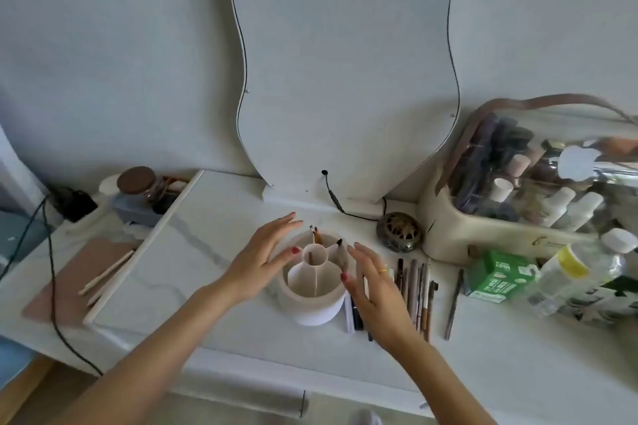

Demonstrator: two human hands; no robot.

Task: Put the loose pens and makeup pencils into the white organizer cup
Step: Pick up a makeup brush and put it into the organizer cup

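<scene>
The white organizer cup (312, 307) stands at the middle of the white tabletop, with inner dividers and a small centre tube. A few pencils (316, 236) stick up from its far compartments. My left hand (260, 260) hovers at the cup's left side, fingers spread, holding nothing. On the cup's right side my right hand (374, 290) is spread open too, partly covering loose pens (357, 316). A row of loose makeup pencils (419, 290) lies on the table just right of that hand. One more thin pencil (453, 305) lies apart further right.
A wavy mirror (345, 72) leans on the wall behind. A clear makeup case (531, 183), a green carton (497, 278) and bottles (580, 272) crowd the right. A dark round ornament (398, 231) sits behind the pencils. A brown board with sticks (79, 281) and a cable lie left.
</scene>
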